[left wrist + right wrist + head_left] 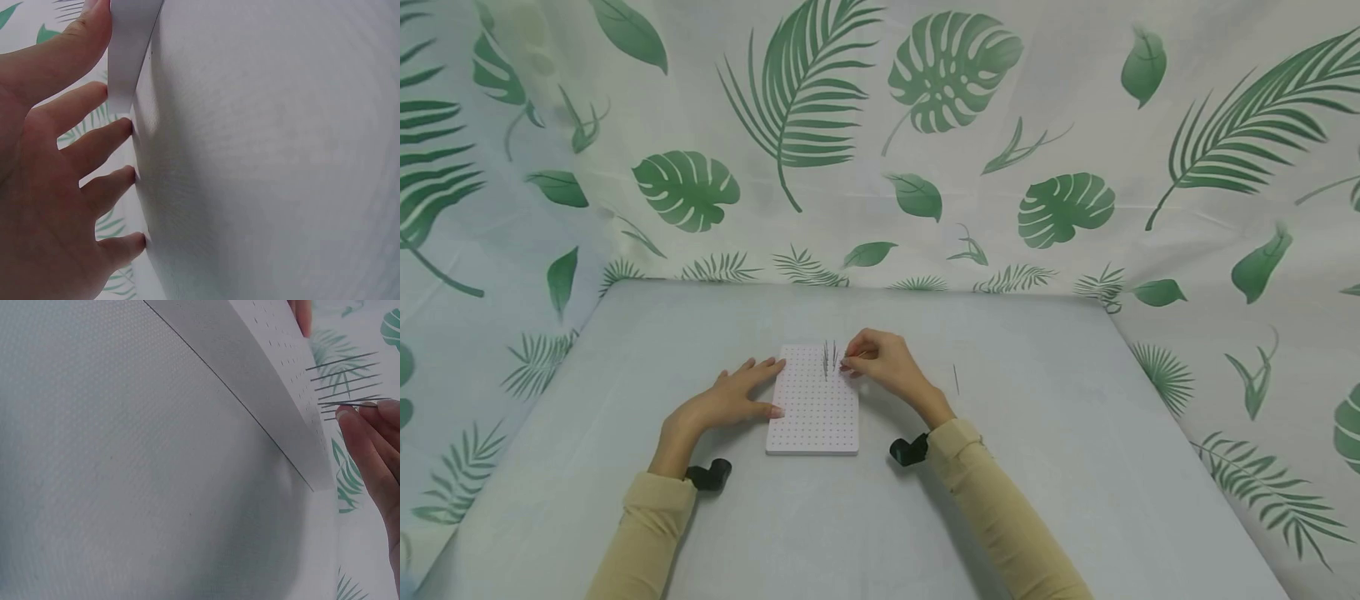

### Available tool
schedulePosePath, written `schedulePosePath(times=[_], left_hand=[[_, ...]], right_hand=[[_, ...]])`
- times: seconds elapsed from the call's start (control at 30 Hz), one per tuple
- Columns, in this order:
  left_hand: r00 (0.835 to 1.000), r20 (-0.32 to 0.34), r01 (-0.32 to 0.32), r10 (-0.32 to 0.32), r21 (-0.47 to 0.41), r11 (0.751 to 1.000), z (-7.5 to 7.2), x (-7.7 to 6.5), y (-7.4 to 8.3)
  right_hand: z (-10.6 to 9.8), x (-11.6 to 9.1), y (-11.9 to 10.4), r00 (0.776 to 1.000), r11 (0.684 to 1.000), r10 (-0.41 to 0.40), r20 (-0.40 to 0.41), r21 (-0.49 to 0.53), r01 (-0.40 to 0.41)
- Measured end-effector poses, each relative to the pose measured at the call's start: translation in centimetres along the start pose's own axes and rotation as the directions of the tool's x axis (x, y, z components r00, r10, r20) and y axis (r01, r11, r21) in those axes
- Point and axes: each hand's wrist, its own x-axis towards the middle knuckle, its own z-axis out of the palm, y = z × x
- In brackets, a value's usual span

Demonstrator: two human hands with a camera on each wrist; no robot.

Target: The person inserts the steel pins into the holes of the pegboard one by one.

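A white board [812, 421] with rows of small holes lies flat on the table. Several thin dark metal pins [826, 363] stand upright in its far part. My left hand [724, 402] rests at the board's left side, its thumb on the edge and its index fingertip near the far corner; the other fingertips touch the table in the left wrist view. Between thumb and fingertips my right hand [886, 363] pinches another thin metal pin [350, 404], close over the board's far right part. In the right wrist view it overlaps the standing pins [344, 378].
One loose thin pin [956, 379] lies on the white table [1030, 417], right of my right hand. Leaf-printed cloth [850, 233] hangs behind and at the sides. A black wrist camera [909, 450] sits below each wrist.
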Motion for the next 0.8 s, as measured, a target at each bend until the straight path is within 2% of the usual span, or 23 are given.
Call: schedulePosePath(times=[0.27, 0.53, 0.8], left_hand=[[1.0, 0.005, -0.008, 0.008, -0.001, 1.0, -0.06, 0.0, -0.16], [1.0, 0.006, -0.016, 0.016, 0.007, 1.0, -0.27, -0.01, -0.09], [1.0, 0.011, -0.01, 0.01, 0.001, 1.0, -0.19, -0.01, -0.17]], right_hand=[[0.54, 0.21, 0.17, 1.0, 0.999, 0.002, 0.029, 0.035, -0.003], [0.7, 0.47, 0.41, 1.0, 1.0, -0.001, 0.019, 0.023, 0.001], [0.95, 0.57, 0.7, 0.999, 1.0, -0.014, 0.049, -0.012, 0.015]])
